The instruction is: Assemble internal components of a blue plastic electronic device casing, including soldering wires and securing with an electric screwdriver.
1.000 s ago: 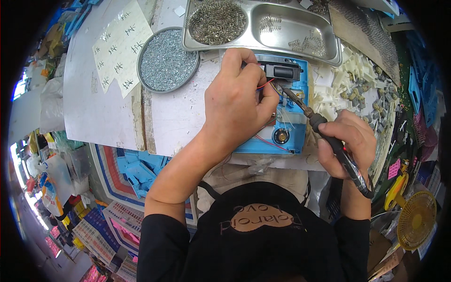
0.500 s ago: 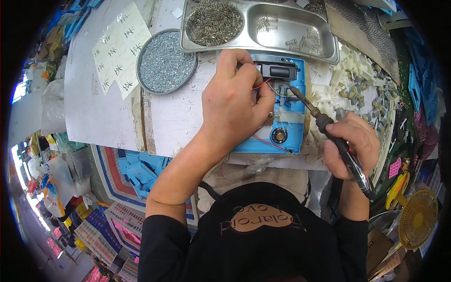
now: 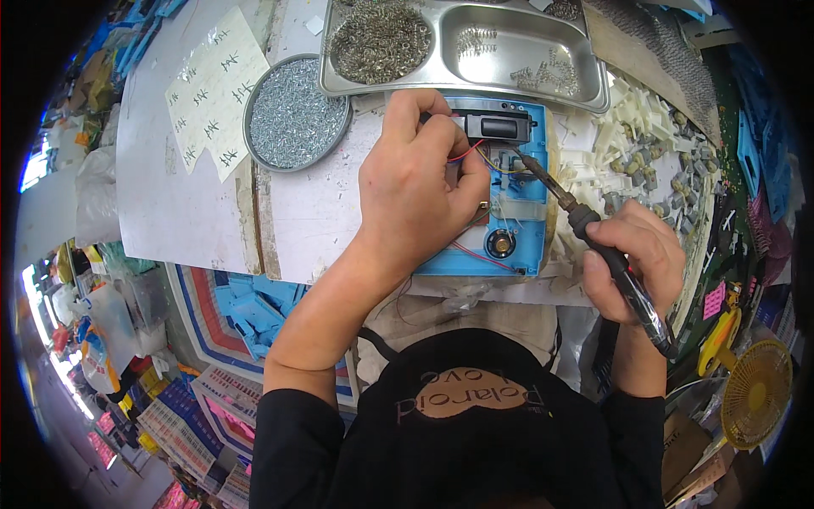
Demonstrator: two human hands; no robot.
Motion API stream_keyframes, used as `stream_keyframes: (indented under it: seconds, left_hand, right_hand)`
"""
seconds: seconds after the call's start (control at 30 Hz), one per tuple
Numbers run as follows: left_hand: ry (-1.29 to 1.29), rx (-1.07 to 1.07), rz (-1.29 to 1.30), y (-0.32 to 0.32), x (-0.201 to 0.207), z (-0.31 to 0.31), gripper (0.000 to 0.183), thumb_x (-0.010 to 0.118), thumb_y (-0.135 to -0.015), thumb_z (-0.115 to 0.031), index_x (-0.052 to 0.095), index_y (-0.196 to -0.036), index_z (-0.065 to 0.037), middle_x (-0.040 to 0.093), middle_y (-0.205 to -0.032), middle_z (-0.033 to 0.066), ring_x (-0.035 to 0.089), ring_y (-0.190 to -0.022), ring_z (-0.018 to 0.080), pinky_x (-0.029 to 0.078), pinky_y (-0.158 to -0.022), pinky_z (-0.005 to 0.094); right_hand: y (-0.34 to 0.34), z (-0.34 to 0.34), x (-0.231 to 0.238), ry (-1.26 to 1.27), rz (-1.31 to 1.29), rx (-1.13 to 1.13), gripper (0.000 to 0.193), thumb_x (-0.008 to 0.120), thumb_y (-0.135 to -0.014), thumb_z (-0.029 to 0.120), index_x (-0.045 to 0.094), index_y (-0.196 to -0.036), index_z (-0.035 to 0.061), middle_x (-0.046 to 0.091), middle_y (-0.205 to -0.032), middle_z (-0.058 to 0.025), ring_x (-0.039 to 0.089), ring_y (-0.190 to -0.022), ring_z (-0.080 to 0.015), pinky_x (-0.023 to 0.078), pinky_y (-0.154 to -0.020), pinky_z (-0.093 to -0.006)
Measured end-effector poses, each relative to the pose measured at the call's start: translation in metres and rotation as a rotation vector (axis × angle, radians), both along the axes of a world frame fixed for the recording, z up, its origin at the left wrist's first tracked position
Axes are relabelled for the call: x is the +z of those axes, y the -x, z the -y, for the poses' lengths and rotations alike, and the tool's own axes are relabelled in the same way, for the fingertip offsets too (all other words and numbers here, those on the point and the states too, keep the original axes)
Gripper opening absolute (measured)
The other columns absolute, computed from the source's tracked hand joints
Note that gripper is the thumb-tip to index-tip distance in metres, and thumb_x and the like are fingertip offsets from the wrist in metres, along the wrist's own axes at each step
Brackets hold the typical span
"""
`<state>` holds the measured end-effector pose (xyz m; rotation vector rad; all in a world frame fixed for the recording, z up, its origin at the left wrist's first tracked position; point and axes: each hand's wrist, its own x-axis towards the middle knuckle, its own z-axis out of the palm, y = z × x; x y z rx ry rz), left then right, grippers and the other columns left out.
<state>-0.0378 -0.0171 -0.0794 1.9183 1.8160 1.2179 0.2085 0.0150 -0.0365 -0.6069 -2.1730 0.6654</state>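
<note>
Blue plastic casing [image 3: 517,229] laid flat on white board [image 3: 305,204] at table edge, below steel tray [image 3: 593,89]; judged light, stiff shell, apt to slide unless pinned. Thin wires [image 3: 465,153] inside judged soft, fragile; best steadied near ends.

Left hand [image 3: 420,191] laid palm-down over casing, fingers curled, tips pinched at red wire.

Soldering iron [image 3: 593,246] gripped by handle in right hand [image 3: 636,259], fingers wrapped fully closed, tip angled into casing interior.
</note>
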Motion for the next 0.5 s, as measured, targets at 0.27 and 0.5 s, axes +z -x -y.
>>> stream_keyframes:
  seconds: [0.27,0.5]
  left_hand:
    - [-0.024,-0.004,-0.013,0.001,-0.002,-0.001,0.014,0.076,-0.073,-0.007,0.064,-0.079,-0.003,0.058,-0.107,0.0107,0.064,-0.07,0.0253,0.052,-0.06,0.0359]
    - [-0.002,0.004,-0.007,-0.001,-0.002,-0.001,0.013,0.075,-0.074,-0.008,0.064,-0.079,-0.003,0.059,-0.107,0.0108,0.064,-0.072,0.026,0.052,-0.061,0.0369]
  right_hand:
    - [0.002,0.001,-0.001,0.039,0.006,0.012,0.028,0.075,-0.075,0.001,0.069,-0.103,0.0006,0.064,-0.069,-0.0082,0.055,-0.052,-0.0221,0.042,-0.05,-0.0316]
    - [0.016,-0.005,-0.007,0.021,0.021,0.009,0.028,0.076,-0.073,0.001,0.071,-0.101,0.0023,0.066,-0.07,-0.0075,0.056,-0.053,-0.0217,0.045,-0.051,-0.0316]
